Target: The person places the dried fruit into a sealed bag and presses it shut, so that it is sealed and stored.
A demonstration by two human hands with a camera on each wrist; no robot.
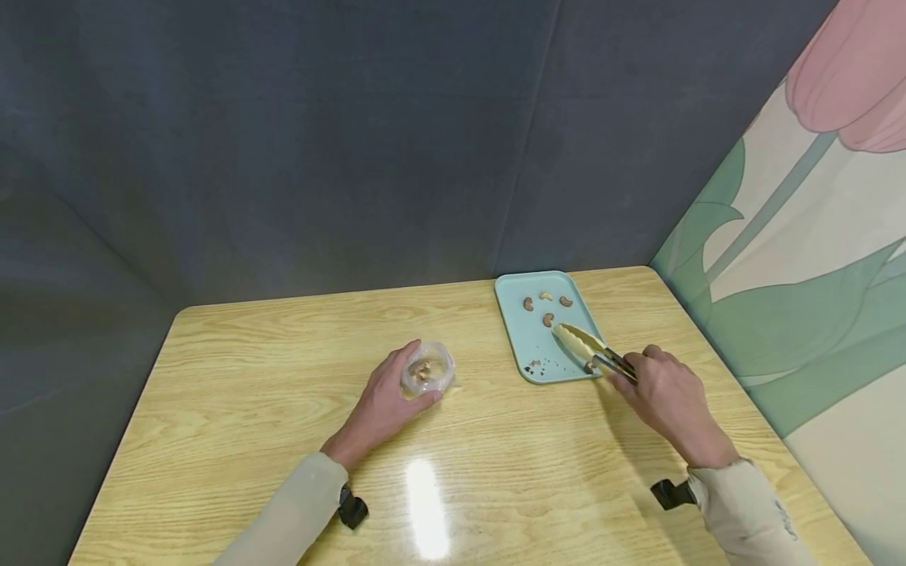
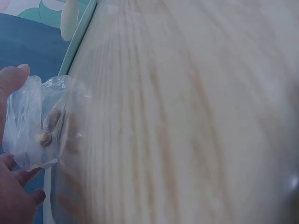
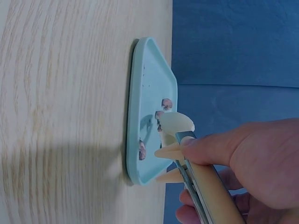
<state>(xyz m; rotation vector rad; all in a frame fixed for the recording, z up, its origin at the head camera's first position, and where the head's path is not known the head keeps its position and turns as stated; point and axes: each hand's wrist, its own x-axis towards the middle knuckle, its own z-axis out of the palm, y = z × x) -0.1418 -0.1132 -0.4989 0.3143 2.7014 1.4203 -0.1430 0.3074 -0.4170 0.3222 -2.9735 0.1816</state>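
I am remotely viewing a pale turquoise tray [image 1: 522, 334] bearing brown nuts [image 1: 548, 320], one cream nut [image 1: 546, 296] and dark specks [image 1: 532, 369], while the tongs [image 1: 576, 342] are showing cream tips and a clear, colourless container [image 1: 445, 366] is framing brown-and-tan pieces [image 1: 422, 369]. Wavy grain is streaking the honey-yellow tabletop [image 1: 283, 369], beige is colouring both sleeves [image 1: 290, 503] and black the wrist mounts [image 1: 352, 509], as slate blue is filling the curtain [image 1: 318, 141] and the wall mural [image 1: 842, 212] is mixing pink petals [image 1: 856, 86] with green leaves [image 1: 800, 354] on cream.
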